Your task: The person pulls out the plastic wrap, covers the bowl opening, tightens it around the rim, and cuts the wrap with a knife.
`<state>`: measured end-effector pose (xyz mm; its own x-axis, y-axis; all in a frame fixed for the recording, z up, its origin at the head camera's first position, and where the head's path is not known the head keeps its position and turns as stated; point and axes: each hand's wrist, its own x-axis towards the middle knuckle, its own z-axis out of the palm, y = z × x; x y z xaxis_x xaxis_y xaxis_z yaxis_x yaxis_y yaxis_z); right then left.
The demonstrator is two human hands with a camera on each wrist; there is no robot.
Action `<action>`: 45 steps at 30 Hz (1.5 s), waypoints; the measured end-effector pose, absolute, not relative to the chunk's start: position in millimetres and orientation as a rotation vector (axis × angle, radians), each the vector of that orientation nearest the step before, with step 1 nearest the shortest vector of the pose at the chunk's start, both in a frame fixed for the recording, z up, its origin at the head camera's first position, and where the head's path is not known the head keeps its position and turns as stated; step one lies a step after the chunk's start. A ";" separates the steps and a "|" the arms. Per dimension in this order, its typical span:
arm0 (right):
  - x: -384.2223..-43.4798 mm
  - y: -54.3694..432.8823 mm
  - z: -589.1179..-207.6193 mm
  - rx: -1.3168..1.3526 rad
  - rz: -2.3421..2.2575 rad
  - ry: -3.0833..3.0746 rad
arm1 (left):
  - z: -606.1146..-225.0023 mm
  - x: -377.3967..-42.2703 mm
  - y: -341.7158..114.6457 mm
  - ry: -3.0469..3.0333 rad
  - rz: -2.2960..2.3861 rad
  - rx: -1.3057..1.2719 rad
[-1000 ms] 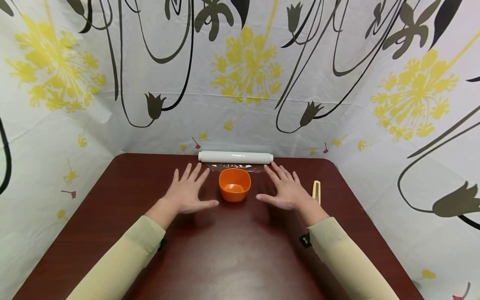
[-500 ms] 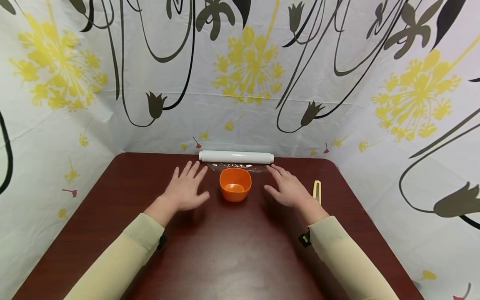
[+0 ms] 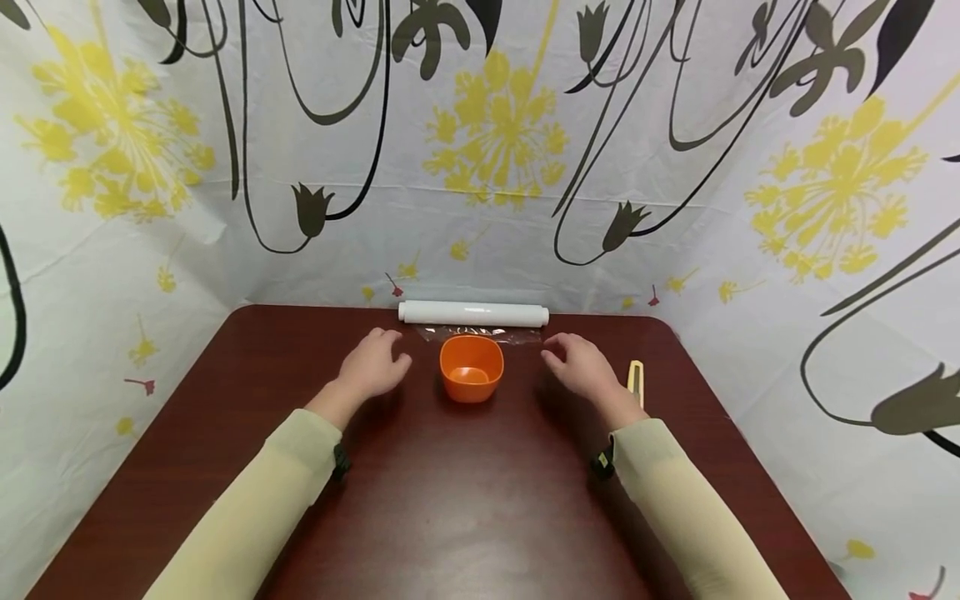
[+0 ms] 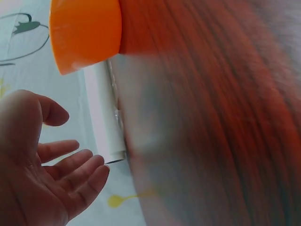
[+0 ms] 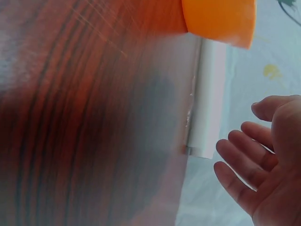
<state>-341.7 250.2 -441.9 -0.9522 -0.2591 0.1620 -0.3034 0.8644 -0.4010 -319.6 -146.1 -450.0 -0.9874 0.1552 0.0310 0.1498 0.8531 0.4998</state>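
Observation:
An orange bowl (image 3: 471, 385) stands upright on the dark red table, between my two hands. Left of it is my left hand (image 3: 372, 365), its fingers loosely bent and holding nothing; the left wrist view shows the same bare palm (image 4: 51, 183). On the bowl's other side my right hand (image 3: 583, 367) also has relaxed, slightly curled fingers with nothing in them. Behind the bowl lies a white roll of cling film (image 3: 472, 313), with a strip of clear film (image 3: 510, 335) lying loose along its front edge. Both hands are apart from the bowl and the roll.
A yellow utility knife (image 3: 636, 379) lies on the table (image 3: 465, 500) beyond my right wrist, partly hidden by it. A white patterned sheet (image 3: 420, 267) hangs close behind the table's far edge and along both sides.
Both hands have gone from spread, straight fingers to loosely bent ones, and their thumbs have moved away from the bowl. Bowl, roll and knife have stayed in place.

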 end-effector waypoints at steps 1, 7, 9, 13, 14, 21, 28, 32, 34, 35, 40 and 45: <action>-345.2 251.0 -444.5 0.436 0.667 -2.937 | -452.6 -323.7 -145.4 3.001 0.836 0.222; -361.9 251.9 -456.7 0.345 0.727 -2.978 | -464.6 -346.6 -136.8 2.918 0.968 0.118; -367.1 250.7 -459.2 0.302 0.754 -2.994 | -465.9 -352.4 -134.3 2.891 1.016 0.072; -377.5 246.4 -464.5 0.210 0.800 -3.025 | -470.8 -362.1 -131.6 2.864 1.091 0.000; -380.3 245.1 -466.2 0.187 0.802 -3.033 | -472.5 -364.1 -130.8 2.861 1.106 -0.020; -400.5 235.9 -472.2 0.046 0.798 -3.057 | -480.0 -384.7 -124.3 2.816 1.214 -0.113; -411.4 227.8 -474.3 -0.077 0.806 -3.076 | -529.5 -443.4 -127.5 2.792 1.216 -0.170; -418.2 223.9 -476.4 -0.202 0.820 -3.074 | -516.9 -444.0 -121.7 2.749 1.175 -0.247; -420.7 220.9 -476.5 -0.254 0.829 -3.058 | -517.8 -447.4 -121.1 2.743 1.171 -0.267; -421.5 219.2 -476.4 -0.277 0.834 -3.049 | -516.6 -447.6 -120.3 2.743 1.162 -0.281; -423.2 209.6 -475.4 -0.377 0.865 -3.027 | -518.4 -452.1 -115.8 2.774 1.063 -0.350; -433.6 206.8 -482.9 -0.507 0.919 -2.985 | -535.0 -468.6 -114.6 2.847 0.967 -0.395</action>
<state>-433.6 206.8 -482.9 -0.9485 0.2955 -0.1141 0.3085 0.7799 -0.5445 -468.6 -114.6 -535.0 -0.9603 -0.2092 -0.1846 -0.2783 0.7634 0.5829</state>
